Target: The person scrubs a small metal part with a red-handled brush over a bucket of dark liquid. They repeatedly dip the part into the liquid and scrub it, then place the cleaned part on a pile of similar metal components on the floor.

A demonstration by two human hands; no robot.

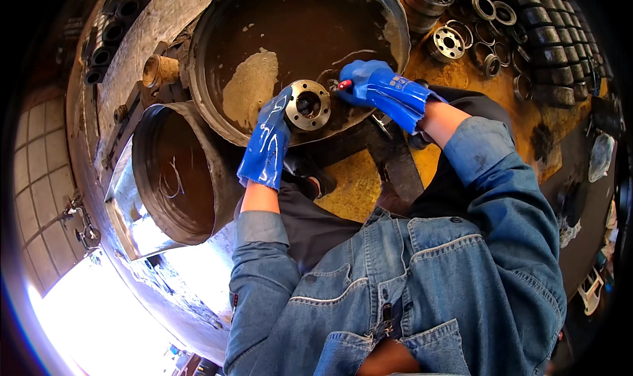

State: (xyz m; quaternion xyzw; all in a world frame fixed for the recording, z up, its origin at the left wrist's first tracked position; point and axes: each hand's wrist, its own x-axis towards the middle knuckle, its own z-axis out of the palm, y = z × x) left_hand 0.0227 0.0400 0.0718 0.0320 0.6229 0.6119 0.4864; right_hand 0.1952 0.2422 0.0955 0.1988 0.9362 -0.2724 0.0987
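Your left hand [269, 132], in a blue glove, reaches up and forward in front of you, its fingers [282, 103] closed in a grip. Your left forearm [260, 244] runs nearly straight ahead, the wrist [259, 198] bare between glove and turned-back denim cuff. Your right hand [379, 89], also gloved in blue, is bent inward toward the left, its fingers curled tightly. Your right elbow is bent outward, and the forearm [491, 155] slants up and inward to a bare wrist [443, 122]. Your hands are near each other, without touching.
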